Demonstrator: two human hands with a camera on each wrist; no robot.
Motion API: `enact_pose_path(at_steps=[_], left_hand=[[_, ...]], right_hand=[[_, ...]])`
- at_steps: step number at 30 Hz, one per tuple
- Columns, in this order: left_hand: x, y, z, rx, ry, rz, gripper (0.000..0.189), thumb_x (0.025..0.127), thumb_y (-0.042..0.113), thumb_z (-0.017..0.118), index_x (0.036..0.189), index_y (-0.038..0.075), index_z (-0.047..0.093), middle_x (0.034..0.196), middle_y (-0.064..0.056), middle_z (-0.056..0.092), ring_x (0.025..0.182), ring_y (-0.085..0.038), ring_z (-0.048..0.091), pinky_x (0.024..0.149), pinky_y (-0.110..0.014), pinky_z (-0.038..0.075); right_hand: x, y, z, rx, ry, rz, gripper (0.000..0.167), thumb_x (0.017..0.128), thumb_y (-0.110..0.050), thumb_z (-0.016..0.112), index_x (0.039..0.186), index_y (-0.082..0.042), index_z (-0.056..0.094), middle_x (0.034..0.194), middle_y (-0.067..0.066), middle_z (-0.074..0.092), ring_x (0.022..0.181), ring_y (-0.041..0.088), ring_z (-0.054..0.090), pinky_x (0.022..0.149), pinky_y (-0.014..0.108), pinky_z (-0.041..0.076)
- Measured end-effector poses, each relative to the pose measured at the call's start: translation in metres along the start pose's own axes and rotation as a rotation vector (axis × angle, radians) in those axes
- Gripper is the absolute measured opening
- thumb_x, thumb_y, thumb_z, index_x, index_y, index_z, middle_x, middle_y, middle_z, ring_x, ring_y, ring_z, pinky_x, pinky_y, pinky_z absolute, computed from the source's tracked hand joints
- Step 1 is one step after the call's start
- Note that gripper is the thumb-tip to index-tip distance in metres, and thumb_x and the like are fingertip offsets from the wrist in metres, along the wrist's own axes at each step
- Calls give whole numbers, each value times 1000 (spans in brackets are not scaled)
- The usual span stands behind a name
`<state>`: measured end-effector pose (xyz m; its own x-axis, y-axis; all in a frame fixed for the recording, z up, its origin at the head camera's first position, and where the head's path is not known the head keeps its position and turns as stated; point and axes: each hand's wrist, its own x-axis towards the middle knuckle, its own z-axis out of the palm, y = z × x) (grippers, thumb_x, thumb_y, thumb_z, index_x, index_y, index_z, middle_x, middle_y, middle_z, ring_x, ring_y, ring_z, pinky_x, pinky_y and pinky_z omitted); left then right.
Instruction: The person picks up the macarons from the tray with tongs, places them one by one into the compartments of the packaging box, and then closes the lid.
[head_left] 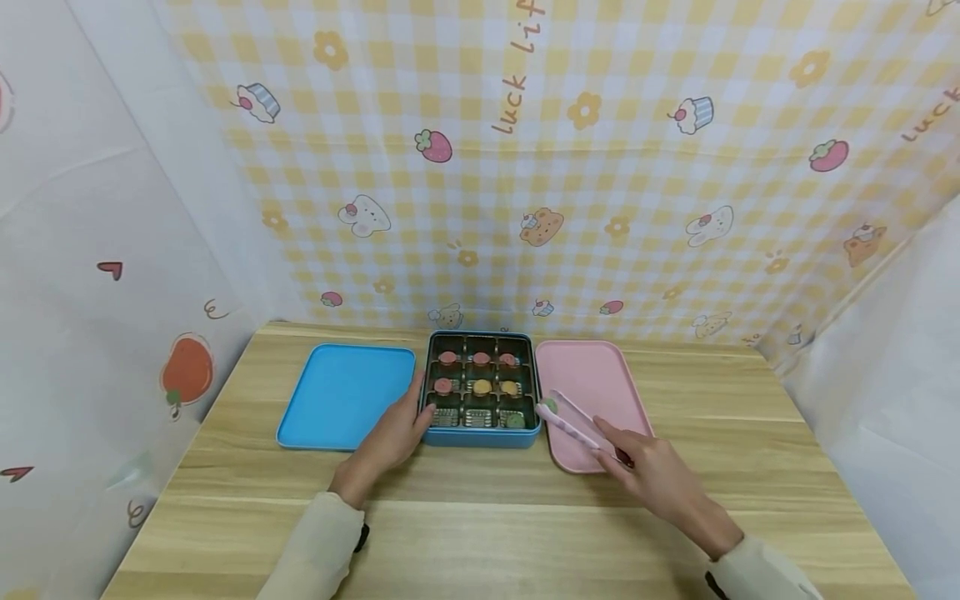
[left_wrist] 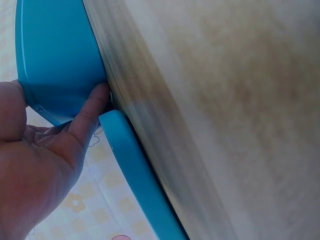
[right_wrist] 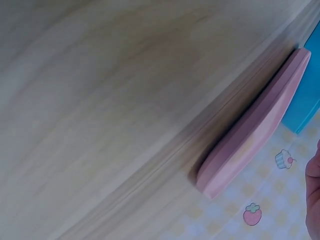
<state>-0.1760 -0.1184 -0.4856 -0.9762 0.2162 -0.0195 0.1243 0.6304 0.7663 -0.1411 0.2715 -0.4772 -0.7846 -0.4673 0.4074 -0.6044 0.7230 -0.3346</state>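
Note:
A blue tin box (head_left: 483, 437) with a dark divided insert holds small round cookie-like pieces. Reddish pieces (head_left: 481, 358) fill the far row and the middle row's left compartment, with yellow ones (head_left: 482, 387) beside it. A green piece (head_left: 515, 421) lies in the near right compartment; the other two near compartments are bare. My left hand (head_left: 397, 425) holds the box's left side, thumb at its rim, fingers along the wall. With my right hand (head_left: 648, 468) I grip pale pink tongs (head_left: 573, 429), whose tips pinch another green piece (head_left: 551, 405) over the pink tray's left edge.
The pink tray (head_left: 592, 367) lies right beside the box. On the left is a flat blue lid (head_left: 352, 392). Behind the wooden table (head_left: 480, 533) hangs a yellow checked cloth (head_left: 480, 183), with white cloth on both sides.

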Motion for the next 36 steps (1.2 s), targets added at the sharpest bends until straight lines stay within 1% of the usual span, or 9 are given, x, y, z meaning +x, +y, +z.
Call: enact_pose_path(at_steps=[7,13,15,20,23,29,36], left_hand=[[1,-1,1,19,8,-3,67,106,17,46,159,3,6,160,-23,27,141,-42,36,108,-58,37],[0,-1,1,31,10,-14,67,106,18,45,159,1,7,161,-23,23,142,-41,35,110,-57,36],[0,-2,1,28,11,-14,67,106,18,45,159,2,7,161,-22,24,142,-41,35,110,-56,37],[-1,-1,1,-1,8,-3,67,106,17,46,160,4,8,160,-22,26,142,-40,35,110,-56,37],[-1,-1,1,-5,7,6,67,106,15,46,159,0,8,160,-24,25,143,-41,34,111,-56,36],[-1,-1,0,2,-5,-11,67,106,17,44,158,-3,5,161,-24,19,146,-40,28,114,-56,31],[-1,-2,0,9,8,7,67,106,15,46,158,-4,7,159,-26,24,143,-41,32,112,-56,34]], right_hand=[[10,-8,6,-4,-15,-7,46,86,-16,78,130,-6,66,66,-17,40,57,-7,34,48,11,32],[18,-13,12,3,3,-50,48,84,-17,79,129,-7,67,65,-19,41,57,-7,34,48,9,30],[21,-16,14,1,5,-59,48,84,-18,80,129,-7,68,65,-19,41,56,-8,34,48,9,30],[27,-23,21,11,-22,-63,48,85,-20,79,129,-7,67,65,-19,42,55,-8,33,47,10,30],[29,-27,24,27,-30,-56,47,85,-21,78,129,-7,67,65,-18,42,55,-8,34,47,10,31],[36,-34,29,31,-42,-49,46,87,-21,77,130,-10,67,65,-18,41,54,-8,32,46,12,29],[40,-40,32,30,-98,-43,44,90,-22,74,132,-9,66,65,-18,41,54,-8,33,45,11,30]])
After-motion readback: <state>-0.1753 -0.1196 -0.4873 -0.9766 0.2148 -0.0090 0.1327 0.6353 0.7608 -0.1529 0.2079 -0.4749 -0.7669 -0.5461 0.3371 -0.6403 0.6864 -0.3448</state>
